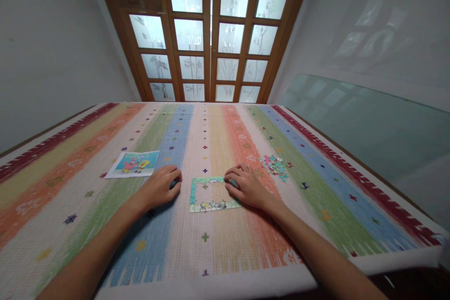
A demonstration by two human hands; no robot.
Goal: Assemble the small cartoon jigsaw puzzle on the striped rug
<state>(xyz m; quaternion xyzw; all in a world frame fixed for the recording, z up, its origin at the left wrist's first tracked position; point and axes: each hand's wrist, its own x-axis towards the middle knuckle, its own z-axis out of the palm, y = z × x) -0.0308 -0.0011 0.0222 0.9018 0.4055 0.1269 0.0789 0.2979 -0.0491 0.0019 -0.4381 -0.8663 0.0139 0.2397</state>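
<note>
A jigsaw puzzle border [193, 195], joined into a rectangle of teal and pale green pieces, lies flat on the striped cloth. Cloth shows through its middle, and printed figures run along its near side. My right hand [246, 185] rests over the border's right side with fingers curled and closed, a bit of teal showing between thumb and fingers. Its palm hides most of that side. Left of the border, my left hand [163, 186] rests on the cloth, fingers curled towards the thumb. Something dark bluish shows in its grasp, too small to make out.
Loose jigsaw pieces [274, 166] lie in a heap beyond my right hand. A printed cartoon picture [135, 164] lies flat behind my left hand. The striped cloth [206, 253] covers a wide table or bed. Glazed wooden doors [211, 33] stand at the far end.
</note>
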